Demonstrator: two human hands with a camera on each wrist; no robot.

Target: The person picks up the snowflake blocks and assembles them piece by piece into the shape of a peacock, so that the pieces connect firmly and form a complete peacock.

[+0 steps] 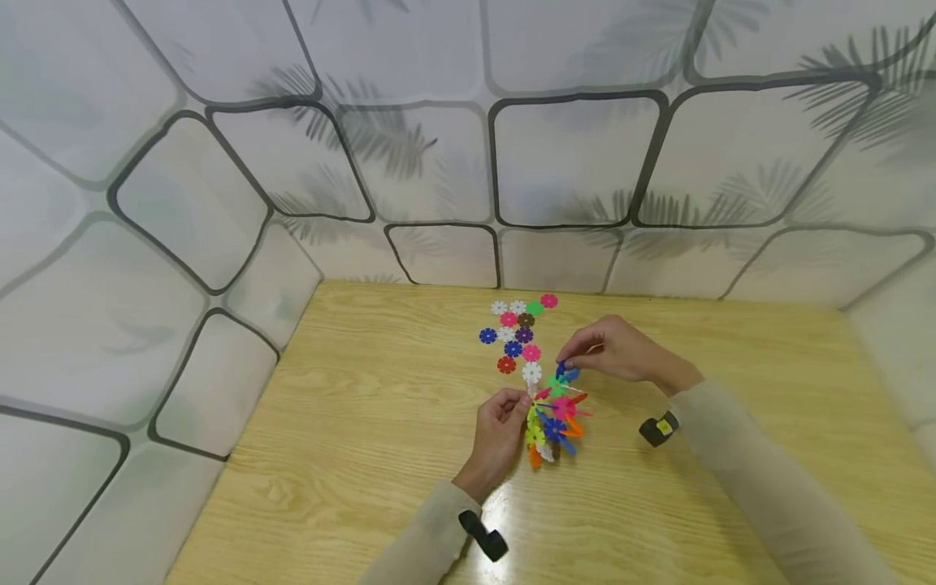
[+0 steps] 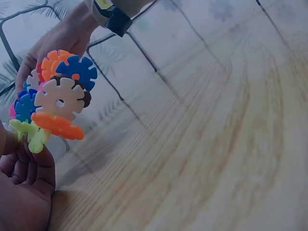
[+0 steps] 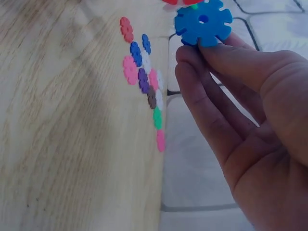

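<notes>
A cluster of interlocked notched plastic discs (image 1: 565, 408) in many colours stands between the two hands, over the near part of the table. My left hand (image 1: 500, 435) pinches it from the left; in the left wrist view, a yellow-green disc (image 2: 36, 139) sits at those fingertips, beside orange (image 2: 60, 126) and white (image 2: 50, 96) ones. From the upper right, my right hand (image 1: 614, 349) reaches its top. Thumb and fingers there pinch a blue disc (image 3: 190, 26), seen large in the right wrist view. A red disc shows just behind it at the frame's top edge.
Loose flat discs lie on the wooden table (image 1: 380, 390) beyond the cluster, among them a red one (image 1: 506, 366), a green one (image 1: 535, 309) and a white one (image 1: 531, 372). A patterned wall (image 1: 439, 187) rises behind the table and along its left side.
</notes>
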